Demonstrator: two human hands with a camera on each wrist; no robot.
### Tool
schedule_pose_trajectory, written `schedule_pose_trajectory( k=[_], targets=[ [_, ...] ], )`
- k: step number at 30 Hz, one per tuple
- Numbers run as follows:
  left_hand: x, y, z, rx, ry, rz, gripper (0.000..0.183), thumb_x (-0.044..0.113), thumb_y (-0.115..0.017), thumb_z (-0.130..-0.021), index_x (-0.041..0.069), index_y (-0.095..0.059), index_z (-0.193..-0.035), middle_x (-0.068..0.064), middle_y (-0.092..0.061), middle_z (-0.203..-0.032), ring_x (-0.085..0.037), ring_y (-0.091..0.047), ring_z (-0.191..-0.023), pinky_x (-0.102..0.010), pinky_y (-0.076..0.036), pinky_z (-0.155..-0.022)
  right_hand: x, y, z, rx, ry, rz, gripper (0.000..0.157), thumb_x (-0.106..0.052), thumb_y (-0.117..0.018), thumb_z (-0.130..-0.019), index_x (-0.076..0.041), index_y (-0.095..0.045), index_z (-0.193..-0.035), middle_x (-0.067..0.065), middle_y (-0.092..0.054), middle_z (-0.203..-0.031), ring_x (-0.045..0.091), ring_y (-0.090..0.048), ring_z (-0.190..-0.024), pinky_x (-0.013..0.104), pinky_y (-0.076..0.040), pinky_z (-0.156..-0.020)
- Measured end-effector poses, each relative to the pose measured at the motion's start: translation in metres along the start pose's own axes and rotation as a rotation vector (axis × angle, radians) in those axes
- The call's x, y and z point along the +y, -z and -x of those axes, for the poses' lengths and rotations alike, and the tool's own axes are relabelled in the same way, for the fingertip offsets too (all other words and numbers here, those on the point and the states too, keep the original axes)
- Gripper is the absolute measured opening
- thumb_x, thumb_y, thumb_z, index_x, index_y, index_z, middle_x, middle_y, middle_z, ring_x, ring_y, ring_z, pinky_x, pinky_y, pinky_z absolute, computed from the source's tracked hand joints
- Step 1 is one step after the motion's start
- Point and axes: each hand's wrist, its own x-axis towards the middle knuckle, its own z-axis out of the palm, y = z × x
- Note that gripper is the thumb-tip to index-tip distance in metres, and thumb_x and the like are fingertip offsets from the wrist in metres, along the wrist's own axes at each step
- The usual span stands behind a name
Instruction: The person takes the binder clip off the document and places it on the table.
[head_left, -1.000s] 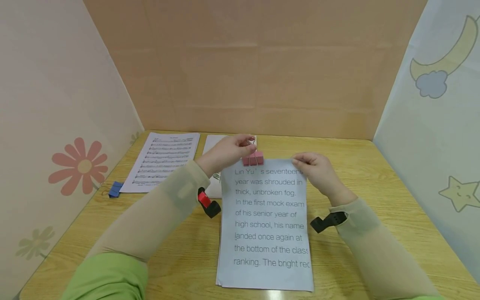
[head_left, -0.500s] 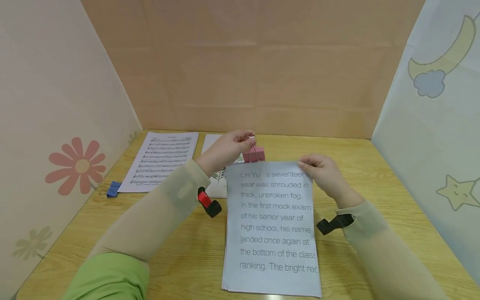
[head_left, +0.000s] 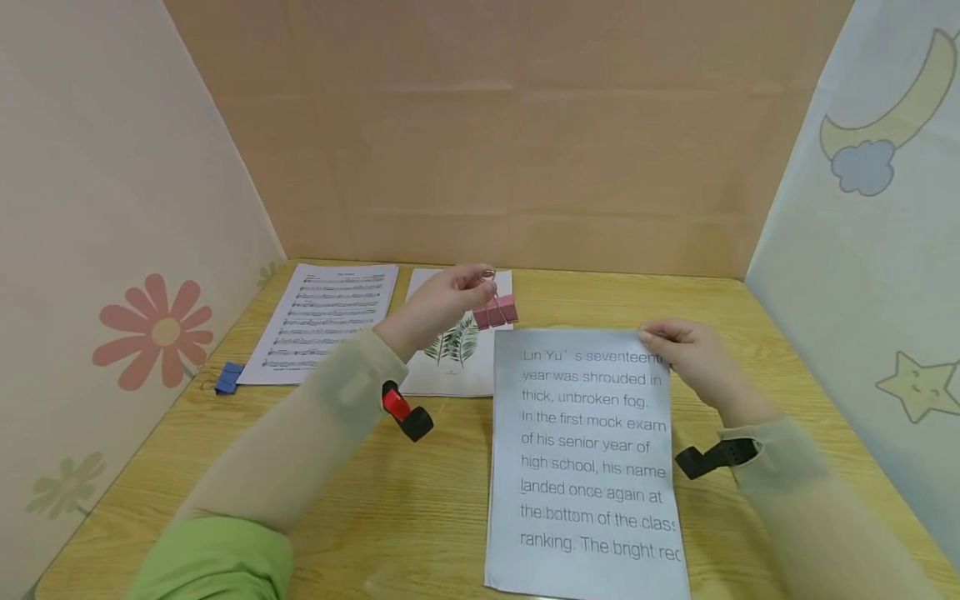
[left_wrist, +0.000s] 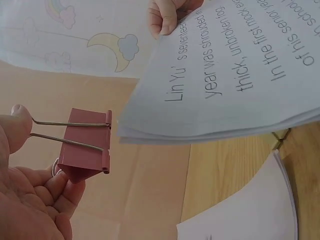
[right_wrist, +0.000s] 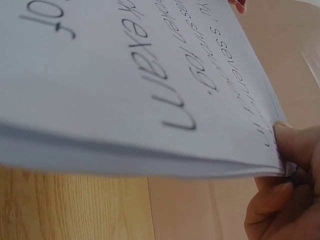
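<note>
A pink binder clip (head_left: 496, 312) is pinched by its wire handles between the thumb and fingers of my left hand (head_left: 442, 304). In the left wrist view the clip (left_wrist: 86, 141) stands apart from the paper's corner, with nothing in its mouth. My right hand (head_left: 690, 358) pinches the upper right corner of a stack of printed sheets (head_left: 585, 467) with large English text. The stack hangs tilted toward me, and the right wrist view shows the thumb (right_wrist: 295, 142) on top of it and curled fingers beneath.
A stack with a printed leaf picture (head_left: 453, 354) lies behind my left hand. To its left are sheet music pages (head_left: 322, 321), with a blue binder clip (head_left: 228, 378) at their lower left corner. Walls stand around the wooden table (head_left: 360, 500) at the back and sides.
The sheets have moved right and slightly toward me with my right hand. My left hand has shifted a little left with the pink binder clip, which has come away from the paper's top edge.
</note>
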Motion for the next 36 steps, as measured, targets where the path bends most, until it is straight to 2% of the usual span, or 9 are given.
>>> schedule_pose_trajectory(
  k=[4,9,11,14,21,26,30,33,36],
  targets=[
    [-0.006,-0.012,0.000,-0.028,0.025,0.008,0.050,0.032,-0.055,-0.098,0.014,-0.044,-0.144,-0.006,-0.054,-0.131,-0.024,-0.049,-0.122,-0.046,-0.036,-0.104,0.009,0.017,0.008,0.005,-0.012,-0.021,0.031,-0.022,-0.056,-0.099,0.005,-0.061,-0.113,-0.011,-0.064,-0.085,0.010,-0.054,-0.072,0.023,-0.043,-0.064],
    [-0.013,-0.030,-0.001,-0.075,0.038,0.022,0.051,0.030,-0.055,-0.099,0.012,-0.042,-0.145,-0.007,-0.051,-0.135,-0.025,-0.046,-0.127,-0.049,-0.035,-0.105,0.022,0.037,0.017,0.014,-0.018,-0.054,0.014,-0.019,-0.057,-0.098,-0.013,-0.068,-0.103,-0.011,-0.064,-0.083,0.009,-0.053,-0.069,0.024,-0.042,-0.061],
    [-0.016,-0.037,-0.002,-0.099,0.040,0.017,0.051,0.032,-0.055,-0.099,0.013,-0.042,-0.145,-0.006,-0.050,-0.138,-0.024,-0.044,-0.129,-0.050,-0.035,-0.106,0.027,0.045,0.021,0.020,-0.030,-0.062,0.012,-0.017,-0.057,-0.098,-0.020,-0.069,-0.099,-0.012,-0.064,-0.081,0.008,-0.053,-0.068,0.023,-0.041,-0.060],
    [-0.021,-0.048,-0.004,-0.135,0.036,0.013,0.053,0.034,-0.055,-0.098,0.013,-0.042,-0.145,-0.008,-0.050,-0.137,-0.025,-0.044,-0.129,-0.050,-0.036,-0.104,0.035,0.056,0.024,0.020,-0.045,-0.058,0.015,-0.016,-0.057,-0.098,-0.025,-0.069,-0.098,-0.012,-0.063,-0.080,0.008,-0.052,-0.068,0.024,-0.040,-0.060],
    [-0.026,-0.075,-0.008,-0.192,0.037,-0.027,0.055,0.039,-0.056,-0.097,0.013,-0.044,-0.144,-0.003,-0.054,-0.128,-0.021,-0.049,-0.121,-0.042,-0.040,-0.101,0.047,0.079,0.027,0.029,-0.087,0.022,0.015,-0.022,-0.054,-0.100,-0.018,-0.067,-0.103,-0.010,-0.063,-0.081,0.010,-0.052,-0.069,0.024,-0.040,-0.060],
    [-0.030,-0.094,-0.014,-0.218,0.020,-0.097,0.055,0.041,-0.056,-0.096,0.013,-0.046,-0.142,-0.001,-0.056,-0.121,-0.017,-0.052,-0.112,-0.037,-0.044,-0.094,0.056,0.090,0.027,0.039,-0.128,0.053,0.013,-0.023,-0.054,-0.099,-0.023,-0.067,-0.101,-0.011,-0.063,-0.079,0.010,-0.051,-0.068,0.025,-0.039,-0.059],
    [-0.034,-0.107,-0.020,-0.241,0.010,-0.109,0.055,0.040,-0.057,-0.095,0.011,-0.047,-0.141,-0.003,-0.057,-0.121,-0.018,-0.053,-0.111,-0.035,-0.045,-0.092,0.064,0.099,0.027,0.032,-0.165,0.092,0.012,-0.025,-0.053,-0.100,-0.025,-0.065,-0.102,-0.012,-0.062,-0.080,0.010,-0.051,-0.069,0.025,-0.040,-0.060],
    [-0.033,-0.115,-0.023,-0.252,0.011,-0.134,0.056,0.041,-0.057,-0.095,0.012,-0.047,-0.142,-0.002,-0.057,-0.122,-0.017,-0.053,-0.112,-0.036,-0.045,-0.094,0.069,0.106,0.028,0.023,-0.190,0.132,0.020,-0.027,-0.051,-0.101,-0.013,-0.063,-0.107,-0.012,-0.062,-0.081,0.012,-0.051,-0.071,0.026,-0.041,-0.060],
    [-0.032,-0.124,-0.027,-0.242,-0.001,-0.217,0.056,0.045,-0.056,-0.094,0.015,-0.049,-0.141,0.001,-0.060,-0.121,-0.015,-0.055,-0.111,-0.035,-0.044,-0.094,0.074,0.113,0.028,0.009,-0.218,0.173,0.035,-0.029,-0.049,-0.101,0.001,-0.057,-0.117,-0.011,-0.063,-0.083,0.013,-0.051,-0.072,0.027,-0.041,-0.061]
  ],
)
